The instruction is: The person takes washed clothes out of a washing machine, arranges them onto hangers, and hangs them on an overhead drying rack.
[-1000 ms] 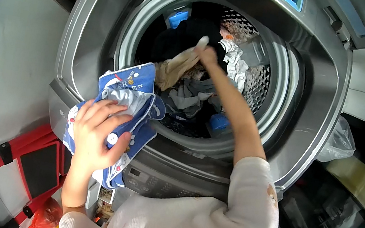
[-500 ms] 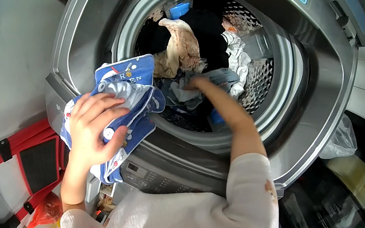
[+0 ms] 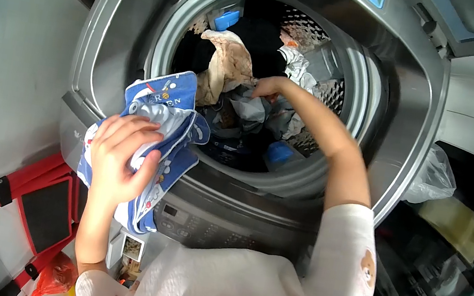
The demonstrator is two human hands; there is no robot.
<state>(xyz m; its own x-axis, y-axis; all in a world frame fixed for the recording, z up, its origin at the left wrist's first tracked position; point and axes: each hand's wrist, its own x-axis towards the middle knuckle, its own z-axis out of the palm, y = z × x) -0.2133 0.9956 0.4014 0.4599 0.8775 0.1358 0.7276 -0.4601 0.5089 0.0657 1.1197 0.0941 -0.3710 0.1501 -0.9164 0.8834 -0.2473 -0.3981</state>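
A blue printed garment (image 3: 171, 130) with white trim and a large white button hangs over the front left rim of a top-loading washing machine (image 3: 212, 197). My left hand (image 3: 125, 153) is closed over its bunched cloth, thumb apart from the fingers. Inside the drum, my right hand (image 3: 270, 87) pinches a grey garment (image 3: 251, 112), its fingertips partly hidden. Beside that hand lies a cream, stained-looking cloth (image 3: 228, 61). Black clothes (image 3: 262, 41) fill the back of the drum, and a white patterned garment (image 3: 297, 68) lies at the right.
The machine's lid (image 3: 471, 24) is raised at the upper right. A red folding frame (image 3: 45, 209) stands at the lower left, above a red plastic bag (image 3: 56, 274). To the right hang a clear plastic bag (image 3: 435, 176) and a yellowish panel (image 3: 456, 226).
My right hand has moved up inside the drum, pulling the grey garment upward. My left hand stays on the blue garment. The view has shifted slightly.
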